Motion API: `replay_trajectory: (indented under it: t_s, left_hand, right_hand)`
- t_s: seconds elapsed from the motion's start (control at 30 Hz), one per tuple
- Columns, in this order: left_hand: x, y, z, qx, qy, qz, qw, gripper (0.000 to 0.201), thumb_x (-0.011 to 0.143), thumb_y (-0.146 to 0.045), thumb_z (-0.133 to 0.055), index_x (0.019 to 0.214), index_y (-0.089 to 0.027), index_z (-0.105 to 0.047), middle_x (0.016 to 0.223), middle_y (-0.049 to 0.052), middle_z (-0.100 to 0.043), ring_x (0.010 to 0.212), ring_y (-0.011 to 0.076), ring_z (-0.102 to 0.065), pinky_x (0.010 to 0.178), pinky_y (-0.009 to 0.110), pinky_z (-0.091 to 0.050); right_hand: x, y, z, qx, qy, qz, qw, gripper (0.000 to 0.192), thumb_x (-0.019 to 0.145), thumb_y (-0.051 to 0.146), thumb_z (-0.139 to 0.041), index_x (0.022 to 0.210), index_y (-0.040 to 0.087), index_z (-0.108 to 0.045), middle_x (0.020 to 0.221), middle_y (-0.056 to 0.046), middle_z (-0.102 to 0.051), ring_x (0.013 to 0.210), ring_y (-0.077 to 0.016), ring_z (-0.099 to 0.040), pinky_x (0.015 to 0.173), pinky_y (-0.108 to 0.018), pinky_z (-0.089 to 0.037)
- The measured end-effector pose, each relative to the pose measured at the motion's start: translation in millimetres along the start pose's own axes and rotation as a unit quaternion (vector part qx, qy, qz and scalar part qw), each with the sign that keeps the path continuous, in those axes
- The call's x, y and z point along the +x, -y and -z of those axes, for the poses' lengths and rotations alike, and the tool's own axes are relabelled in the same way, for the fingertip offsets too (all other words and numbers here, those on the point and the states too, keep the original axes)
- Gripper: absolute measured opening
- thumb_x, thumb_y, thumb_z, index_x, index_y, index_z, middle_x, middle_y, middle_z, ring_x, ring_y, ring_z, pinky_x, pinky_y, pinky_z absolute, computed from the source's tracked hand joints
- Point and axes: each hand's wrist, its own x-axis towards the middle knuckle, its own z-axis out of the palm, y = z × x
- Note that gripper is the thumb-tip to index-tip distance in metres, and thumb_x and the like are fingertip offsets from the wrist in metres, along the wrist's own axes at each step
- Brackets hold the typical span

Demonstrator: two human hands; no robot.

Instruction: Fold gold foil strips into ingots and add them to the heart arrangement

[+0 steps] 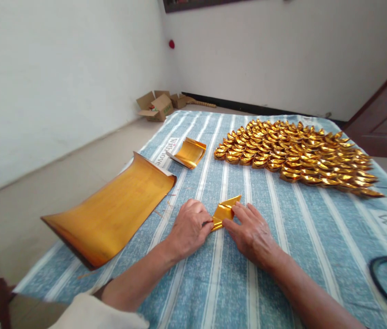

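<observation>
The left hand [189,228] and right hand [252,230] hold folded gold paper [223,212] in their fingers; it looks light, slick, easily creased, best taken by its edges.

I see the person's bare left forearm [140,278] angled toward two o'clock, left hand [189,226] curled, knuckles up; the bare right forearm [311,288] angled toward ten, right hand [253,232] flatter, fingers slightly bent.

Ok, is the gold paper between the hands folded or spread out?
Folded: the paper shows crease lines, overlapping layers and a pointed far corner.
</observation>
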Motion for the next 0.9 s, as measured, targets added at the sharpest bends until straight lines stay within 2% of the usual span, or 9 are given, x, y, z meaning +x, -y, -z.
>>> replay_trajectory:
  t_s: [0.17, 0.37, 0.5, 0.67, 0.9]
  left_hand:
    - [-10, -1, -5.2, -0.031, -0.038, 0.017, 0.999, 0.009, 0.081, -0.017, -0.064, 0.076, -0.02, -0.071, 0.083, 0.004, -0.06, 0.087, 0.0201, -0.051, 0.08, 0.036, -0.043]
    - [-15, -4, -10.1, -0.042, -0.08, 0.031, 0.995, 0.011, 0.082, -0.018, -0.062, 0.08, -0.021, -0.072, 0.087, 0.005, -0.058, 0.092, 0.0215, -0.05, 0.084, 0.038, -0.045]
    - [-18, -4, -13.9, -0.028, -0.102, 0.025, 0.994, 0.011, 0.082, -0.017, -0.061, 0.083, -0.02, -0.072, 0.091, 0.006, -0.058, 0.1, 0.0234, -0.049, 0.091, 0.042, -0.044]
    - [-22, -3, -18.2, -0.016, -0.116, 0.02, 0.993, 0.011, 0.082, -0.017, -0.062, 0.084, -0.018, -0.073, 0.097, 0.008, -0.059, 0.105, 0.0257, -0.048, 0.094, 0.045, -0.044]
    - [-25, -2, -21.1, -0.003, -0.117, 0.021, 0.993, 0.014, 0.082, -0.016, -0.06, 0.086, -0.018, -0.073, 0.107, 0.01, -0.058, 0.113, 0.0285, -0.045, 0.098, 0.049, -0.042]
  right_hand:
    - [2, 6, -3, 0.025, -0.024, -0.045, 0.998, 0.017, 0.091, 0.029, -0.052, 0.082, 0.021, -0.065, 0.096, -0.009, -0.061, 0.106, -0.0249, -0.055, 0.091, -0.043, -0.04]
    - [3, 12, -9, 0.042, -0.036, -0.095, 0.994, 0.014, 0.09, 0.028, -0.055, 0.082, 0.019, -0.063, 0.092, -0.009, -0.064, 0.105, -0.0265, -0.056, 0.091, -0.044, -0.04]
    - [4, 11, -11, 0.056, -0.044, -0.104, 0.992, 0.012, 0.088, 0.028, -0.057, 0.083, 0.018, -0.061, 0.092, -0.009, -0.065, 0.101, -0.0269, -0.057, 0.088, -0.043, -0.04]
    - [3, 10, -11, 0.069, -0.043, -0.116, 0.99, 0.01, 0.086, 0.027, -0.058, 0.081, 0.019, -0.059, 0.092, -0.008, -0.064, 0.091, -0.0243, -0.058, 0.083, -0.04, -0.042]
    - [3, 9, -10, 0.083, -0.036, -0.125, 0.988, 0.007, 0.084, 0.024, -0.059, 0.081, 0.018, -0.059, 0.095, -0.008, -0.063, 0.09, -0.0241, -0.056, 0.083, -0.041, -0.042]
